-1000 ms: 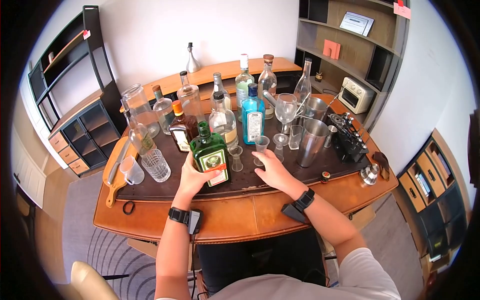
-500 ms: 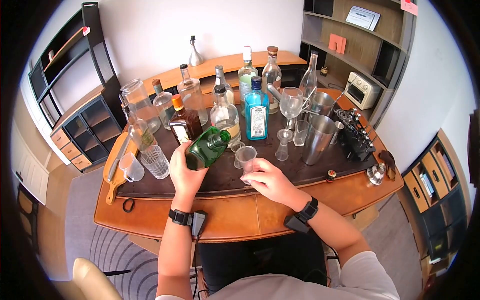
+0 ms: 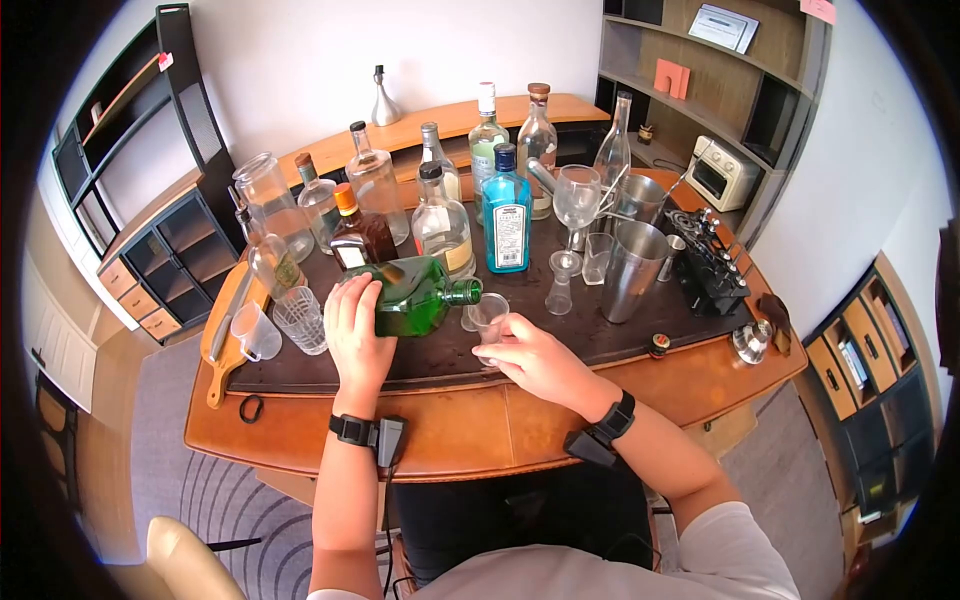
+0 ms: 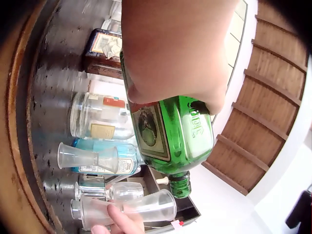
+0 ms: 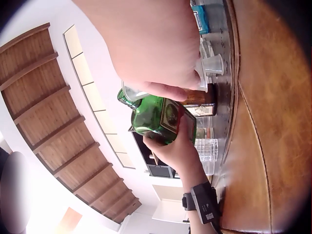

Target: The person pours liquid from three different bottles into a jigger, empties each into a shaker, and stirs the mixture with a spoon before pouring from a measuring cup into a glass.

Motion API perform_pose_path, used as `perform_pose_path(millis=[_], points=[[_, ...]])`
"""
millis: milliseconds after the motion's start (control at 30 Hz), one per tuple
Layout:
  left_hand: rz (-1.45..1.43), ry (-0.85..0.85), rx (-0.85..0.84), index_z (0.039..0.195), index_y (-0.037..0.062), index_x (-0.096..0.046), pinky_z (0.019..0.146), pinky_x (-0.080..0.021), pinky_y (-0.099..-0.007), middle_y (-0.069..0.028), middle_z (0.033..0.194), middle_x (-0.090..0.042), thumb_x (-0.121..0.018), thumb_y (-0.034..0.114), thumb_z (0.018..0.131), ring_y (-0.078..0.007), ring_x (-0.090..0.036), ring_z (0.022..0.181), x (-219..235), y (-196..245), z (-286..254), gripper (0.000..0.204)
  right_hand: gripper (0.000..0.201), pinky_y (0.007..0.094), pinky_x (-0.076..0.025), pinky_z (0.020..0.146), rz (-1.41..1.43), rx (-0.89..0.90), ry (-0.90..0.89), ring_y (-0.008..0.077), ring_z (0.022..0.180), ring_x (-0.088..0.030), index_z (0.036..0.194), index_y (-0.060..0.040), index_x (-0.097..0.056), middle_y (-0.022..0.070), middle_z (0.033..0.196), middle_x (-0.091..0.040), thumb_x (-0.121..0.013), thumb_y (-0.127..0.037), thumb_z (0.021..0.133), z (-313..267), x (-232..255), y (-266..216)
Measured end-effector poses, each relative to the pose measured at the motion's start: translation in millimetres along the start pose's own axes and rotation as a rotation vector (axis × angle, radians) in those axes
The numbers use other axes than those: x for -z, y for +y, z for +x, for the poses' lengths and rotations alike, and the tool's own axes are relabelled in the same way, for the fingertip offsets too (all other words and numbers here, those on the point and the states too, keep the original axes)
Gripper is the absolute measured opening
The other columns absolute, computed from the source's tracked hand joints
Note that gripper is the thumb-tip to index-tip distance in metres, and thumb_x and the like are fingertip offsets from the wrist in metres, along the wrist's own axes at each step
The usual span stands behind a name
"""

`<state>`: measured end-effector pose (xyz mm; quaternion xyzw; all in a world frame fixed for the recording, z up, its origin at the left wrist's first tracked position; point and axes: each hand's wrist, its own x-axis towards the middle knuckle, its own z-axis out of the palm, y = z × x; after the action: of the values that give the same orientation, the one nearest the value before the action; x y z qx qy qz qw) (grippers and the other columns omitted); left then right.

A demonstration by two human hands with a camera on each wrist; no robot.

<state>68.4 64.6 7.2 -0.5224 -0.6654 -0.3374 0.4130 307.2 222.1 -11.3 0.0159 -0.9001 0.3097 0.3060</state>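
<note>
My left hand (image 3: 358,335) grips a green square-shouldered glass bottle (image 3: 415,295) around its body, tipped nearly level with its neck to the right. The bottle's uncapped mouth is right by the rim of a clear hourglass-shaped jigger (image 3: 487,312). That jigger is pinched at its waist by the fingers of my right hand (image 3: 545,362), as the left wrist view shows it (image 4: 146,207). Another clear jigger (image 3: 560,290) stands behind it. A blue bottle (image 3: 509,230) with a white label rises just beyond both hands.
Several bottles crowd the back, among them a brown one (image 3: 362,240) with an orange cap. Left are a cut-glass tumbler (image 3: 300,322), a clear mug (image 3: 256,332) and a wooden board (image 3: 224,372). A metal shaker tin (image 3: 632,272), wine glass (image 3: 577,200) and black rack (image 3: 708,270) stand right.
The green bottle was lifted from upright and tipped over to the right. My right hand took hold of the jigger and brought it left, close to the bottle's mouth.
</note>
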Motion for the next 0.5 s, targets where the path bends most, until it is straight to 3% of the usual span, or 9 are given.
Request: perform_pose_path(millis=[100, 167, 500], points=[[0.035, -0.010, -0.001, 0.122, 0.0075, -0.064, 0.116, -0.038, -0.0545, -0.0101, 0.130, -0.064, -0.073, -0.004, 0.064, -0.0317, -0.059, 0.125, 1.1, -0.9, -0.6, 0.060, 0.026, 0.0371, -0.058, 0.085, 0.017, -0.019, -0.017, 0.0297, 0.098, -0.070, 0.114, -0.0064, -0.075, 0.0130, 0.118, -0.059, -0.069, 0.003, 0.090, -1.2, -0.1, 2.1], [0.057, -0.011, -0.006, 0.122, 0.0095, -0.065, 0.118, -0.036, -0.0552, -0.0083, 0.130, -0.063, -0.072, -0.004, 0.065, -0.0304, -0.059, 0.125, 1.2, -1.3, -1.4, 0.059, 0.025, 0.0372, -0.057, 0.084, 0.004, -0.018, -0.020, 0.0278, 0.096, -0.069, 0.113, -0.0071, -0.076, 0.0107, 0.115, -0.059, -0.071, 0.003, 0.090, -1.5, -1.1, 3.5], [0.104, -0.024, -0.040, 0.122, 0.0122, -0.066, 0.118, -0.034, -0.0567, -0.0070, 0.131, -0.064, -0.067, -0.008, 0.066, -0.0296, -0.058, 0.126, 4.0, -0.5, -1.6, 0.059, 0.023, 0.0399, -0.057, 0.084, -0.026, -0.052, -0.074, 0.0328, 0.098, -0.068, 0.110, -0.0058, -0.076, 0.0142, 0.115, -0.060, -0.072, -0.001, 0.089, -3.3, -3.7, 10.7]])
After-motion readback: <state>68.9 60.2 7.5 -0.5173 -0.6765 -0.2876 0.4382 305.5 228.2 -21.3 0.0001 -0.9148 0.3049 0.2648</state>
